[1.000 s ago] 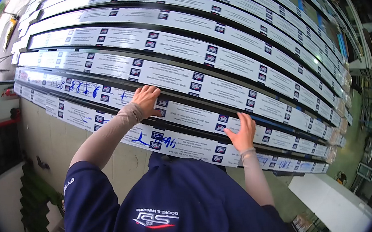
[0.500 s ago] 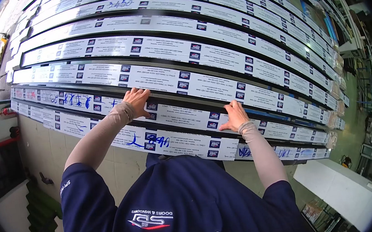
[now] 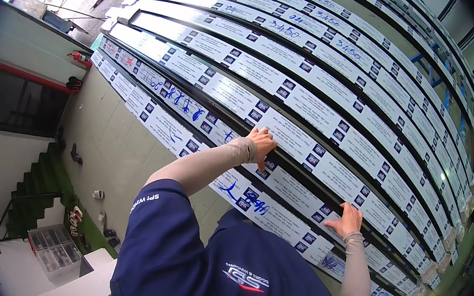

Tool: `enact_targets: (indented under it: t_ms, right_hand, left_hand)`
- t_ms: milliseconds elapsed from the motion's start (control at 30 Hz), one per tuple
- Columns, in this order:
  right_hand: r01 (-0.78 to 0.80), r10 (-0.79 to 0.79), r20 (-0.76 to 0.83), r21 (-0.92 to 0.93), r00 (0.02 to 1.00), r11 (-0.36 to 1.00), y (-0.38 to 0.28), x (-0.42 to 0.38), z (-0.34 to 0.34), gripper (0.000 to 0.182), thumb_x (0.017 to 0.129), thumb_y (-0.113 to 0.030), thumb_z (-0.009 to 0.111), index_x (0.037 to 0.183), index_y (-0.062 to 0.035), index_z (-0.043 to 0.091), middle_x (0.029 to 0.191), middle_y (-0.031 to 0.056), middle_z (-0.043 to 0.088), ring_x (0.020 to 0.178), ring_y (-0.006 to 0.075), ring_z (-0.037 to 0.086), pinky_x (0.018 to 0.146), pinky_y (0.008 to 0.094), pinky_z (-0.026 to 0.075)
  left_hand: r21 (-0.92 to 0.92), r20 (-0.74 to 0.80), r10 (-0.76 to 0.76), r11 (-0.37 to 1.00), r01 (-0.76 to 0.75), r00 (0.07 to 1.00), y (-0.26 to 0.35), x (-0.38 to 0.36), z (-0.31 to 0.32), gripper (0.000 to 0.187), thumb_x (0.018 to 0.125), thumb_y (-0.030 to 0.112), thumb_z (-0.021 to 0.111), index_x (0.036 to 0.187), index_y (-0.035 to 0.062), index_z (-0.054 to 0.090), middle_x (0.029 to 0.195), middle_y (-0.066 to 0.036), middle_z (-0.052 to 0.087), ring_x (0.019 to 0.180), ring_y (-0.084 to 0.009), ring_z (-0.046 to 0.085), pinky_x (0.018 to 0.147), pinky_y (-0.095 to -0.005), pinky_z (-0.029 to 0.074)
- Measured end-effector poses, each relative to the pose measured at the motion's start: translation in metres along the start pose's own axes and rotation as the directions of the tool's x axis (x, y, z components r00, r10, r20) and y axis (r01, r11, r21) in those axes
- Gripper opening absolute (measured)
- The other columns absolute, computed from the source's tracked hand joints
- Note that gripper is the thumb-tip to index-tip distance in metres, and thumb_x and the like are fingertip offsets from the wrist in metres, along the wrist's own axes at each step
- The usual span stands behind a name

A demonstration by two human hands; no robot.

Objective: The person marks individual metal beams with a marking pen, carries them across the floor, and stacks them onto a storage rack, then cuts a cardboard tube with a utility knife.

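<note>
Long profiles wrapped in white printed film lie side by side, slanting across the head view. My left hand (image 3: pixel 262 146) grips the second profile (image 3: pixel 293 189) from the front, fingers hooked over its dark far edge and thumb on the film. Farther along the same profile, my right hand (image 3: pixel 347 220) holds it in a similar way, thumb spread toward me. Nearest my body is another wrapped profile (image 3: pixel 159 127) with blue handwriting. Just beyond my fingers lies a third white profile (image 3: pixel 281 128). The fingertips of both hands are partly hidden behind the edge.
More wrapped profiles (image 3: pixel 321 68) stretch away, with blue rack bars (image 3: pixel 433 76) beneath. At left are tiled floor (image 3: pixel 108 145), green stairs (image 3: pixel 35 177), scattered shoes (image 3: pixel 105 224), a clear-fronted cabinet (image 3: pixel 56 253) and a red fire extinguisher (image 3: pixel 79 58) by the wall.
The head view has turned to the left, so the profiles now slant steeply and more floor and stairs show. Both hands keep their places on the same profile.
</note>
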State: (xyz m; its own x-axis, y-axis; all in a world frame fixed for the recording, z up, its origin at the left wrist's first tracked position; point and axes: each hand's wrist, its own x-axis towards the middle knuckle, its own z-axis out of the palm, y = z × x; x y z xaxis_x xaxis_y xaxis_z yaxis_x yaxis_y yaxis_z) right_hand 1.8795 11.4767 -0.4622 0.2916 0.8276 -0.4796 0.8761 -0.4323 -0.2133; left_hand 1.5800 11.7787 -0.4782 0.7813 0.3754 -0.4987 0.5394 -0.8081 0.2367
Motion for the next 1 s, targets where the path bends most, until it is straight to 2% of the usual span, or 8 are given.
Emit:
enact_targets:
  t_ms: [200,367,467,533,600,633,800,1000]
  right_hand:
    - [-0.091,0.072,0.135,0.135,0.988,0.987,-0.003,0.004,-0.005,0.084,0.056,-0.038,0.095,0.118,-0.0005,0.051,0.109,0.0228,0.066,0.105,0.0382,0.063,0.091,0.0448,0.050]
    - [0.057,-0.062,0.024,0.182,0.998,0.982,0.008,0.012,-0.001,0.082,0.054,-0.039,0.095,0.113,0.0007,0.055,0.108,0.0233,0.067,0.104,0.0393,0.065,0.091,0.0443,0.051]
    - [0.072,-0.099,0.134,0.194,0.986,0.978,0.009,0.006,-0.017,0.084,0.063,-0.042,0.090,0.127,-0.0006,0.054,0.119,0.0202,0.065,0.112,0.0374,0.062,0.094,0.0448,0.050]
    - [0.174,-0.142,-0.145,0.236,0.979,0.956,0.039,-0.013,0.020,0.080,0.066,-0.041,0.088,0.129,-0.0054,0.054,0.120,0.0156,0.063,0.112,0.0368,0.060,0.099,0.0469,0.045]
    - [0.086,-0.075,-0.069,0.180,0.995,0.980,0.050,-0.034,-0.001,0.078,0.064,-0.046,0.087,0.124,-0.0072,0.055,0.119,0.0146,0.064,0.112,0.0344,0.060,0.100,0.0449,0.043]
    - [0.005,-0.005,0.002,0.147,1.000,0.989,0.064,-0.033,-0.003,0.083,0.059,-0.055,0.087,0.119,-0.0055,0.058,0.113,0.0162,0.066,0.106,0.0346,0.062,0.097,0.0435,0.044]
    - [-0.182,0.176,0.191,0.014,0.966,0.983,0.127,-0.042,-0.004,0.087,0.046,-0.076,0.083,0.093,-0.0034,0.070,0.097,0.0168,0.072,0.097,0.0327,0.069,0.088,0.0413,0.052]
    - [-0.128,0.120,0.071,0.117,0.990,0.985,0.136,-0.049,0.002,0.084,0.048,-0.071,0.084,0.089,-0.0006,0.065,0.093,0.0160,0.070,0.095,0.0325,0.067,0.090,0.0422,0.050]
  left_hand:
    - [-0.093,0.000,-0.049,0.994,0.049,0.999,0.000,-0.006,0.002,0.076,0.052,0.045,0.094,0.117,0.0129,0.069,0.113,-0.004,0.063,0.116,-0.0241,0.047,0.093,-0.0385,0.041]
    - [-0.147,-0.099,0.001,0.989,-0.016,0.995,-0.006,-0.011,0.000,0.069,0.056,0.040,0.093,0.113,0.0104,0.069,0.111,-0.009,0.065,0.116,-0.0300,0.050,0.096,-0.0442,0.043]
    - [-0.126,-0.095,-0.038,0.992,0.026,0.995,-0.001,-0.014,0.005,0.062,0.065,0.035,0.087,0.116,0.0071,0.065,0.113,-0.015,0.064,0.116,-0.0354,0.053,0.100,-0.0449,0.044]
    - [-0.150,-0.071,0.001,0.989,-0.011,0.998,-0.002,-0.005,0.010,0.069,0.056,0.030,0.092,0.116,0.0065,0.065,0.113,-0.015,0.064,0.113,-0.0358,0.054,0.099,-0.0445,0.044]
    - [-0.164,-0.195,0.105,0.977,-0.138,0.975,-0.008,-0.002,0.015,0.071,0.045,0.020,0.095,0.108,0.0059,0.065,0.109,-0.014,0.064,0.110,-0.0362,0.053,0.098,-0.0455,0.044]
    - [-0.141,-0.088,0.045,0.988,-0.058,0.995,-0.004,0.000,0.009,0.072,0.045,0.020,0.095,0.108,0.0056,0.064,0.109,-0.013,0.062,0.108,-0.0363,0.053,0.098,-0.0450,0.044]
    - [-0.111,-0.162,0.091,0.988,-0.110,0.982,-0.004,-0.001,0.013,0.072,0.043,0.021,0.095,0.105,0.0036,0.063,0.102,-0.012,0.063,0.103,-0.0343,0.052,0.093,-0.0432,0.045]
    - [-0.139,-0.150,0.038,0.989,-0.059,0.988,0.001,-0.004,0.008,0.072,0.041,0.023,0.097,0.103,0.0041,0.065,0.102,-0.011,0.063,0.106,-0.0329,0.052,0.095,-0.0425,0.045]
